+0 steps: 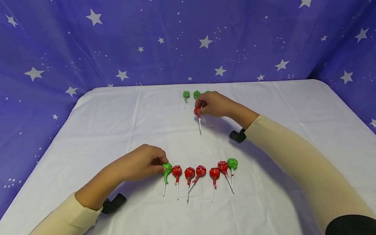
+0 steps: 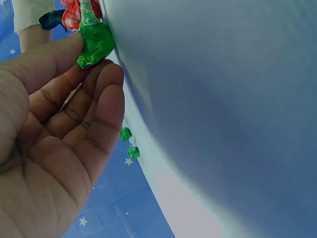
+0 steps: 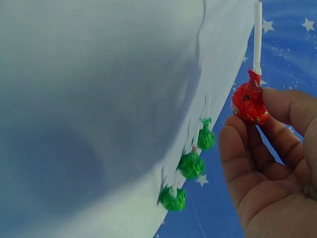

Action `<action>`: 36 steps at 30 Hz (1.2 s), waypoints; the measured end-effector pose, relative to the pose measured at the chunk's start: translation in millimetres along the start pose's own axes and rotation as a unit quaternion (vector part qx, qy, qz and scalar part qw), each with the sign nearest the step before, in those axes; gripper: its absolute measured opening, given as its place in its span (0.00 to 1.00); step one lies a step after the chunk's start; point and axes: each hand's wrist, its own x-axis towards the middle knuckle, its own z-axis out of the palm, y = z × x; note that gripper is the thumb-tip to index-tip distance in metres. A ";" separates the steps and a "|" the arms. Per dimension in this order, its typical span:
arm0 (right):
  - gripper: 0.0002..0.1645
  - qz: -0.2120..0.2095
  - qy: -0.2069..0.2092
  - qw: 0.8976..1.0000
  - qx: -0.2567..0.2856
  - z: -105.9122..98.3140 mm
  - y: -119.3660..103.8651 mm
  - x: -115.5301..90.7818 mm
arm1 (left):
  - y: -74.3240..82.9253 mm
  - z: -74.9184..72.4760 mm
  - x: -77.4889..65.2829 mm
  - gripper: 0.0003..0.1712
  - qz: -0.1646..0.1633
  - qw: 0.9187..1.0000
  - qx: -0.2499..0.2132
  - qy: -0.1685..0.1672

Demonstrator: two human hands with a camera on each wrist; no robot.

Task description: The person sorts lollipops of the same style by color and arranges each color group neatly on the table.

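Between thumb and fingers, my left hand pinches the head of a green lollipop at the left end of the near row; the left wrist view shows its wrapped green head at the fingertips. Farther back, my right hand holds a red lollipop by its wrapped head, the white stick pointing toward me. In the right wrist view this red lollipop sits between thumb and fingertips. Just beyond that hand lie green lollipops, partly hidden by it in the head view.
Several red lollipops and a green lollipop at the right end make up the near row, some sticks crossing. A white cloth covers the table. Behind hangs a blue starry curtain. Black wrist devices project beneath both cuffs.
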 end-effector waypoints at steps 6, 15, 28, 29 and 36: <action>0.07 -0.005 0.004 1.000 0.015 8.5 -11.5 23.1 | 0.3 -1.9 -0.1 0.06 -0.002 1.000 0.001 -0.006; 0.07 0.013 0.011 1.000 -0.004 22.6 -18.7 43.9 | 0.3 -1.8 3.4 0.05 -0.009 1.000 0.002 -0.019; 0.07 0.021 0.017 0.999 -0.033 30.0 -15.9 53.6 | 1.3 -5.5 3.3 0.03 -0.005 1.000 0.000 -0.029; 0.07 0.021 0.018 0.999 -0.032 30.4 -16.1 53.7 | 1.1 -5.5 3.4 0.03 -0.005 1.000 0.001 -0.028; 0.07 0.029 0.024 0.998 -0.041 31.5 -13.2 57.0 | 1.1 -5.7 3.3 0.02 0.000 1.000 0.004 -0.026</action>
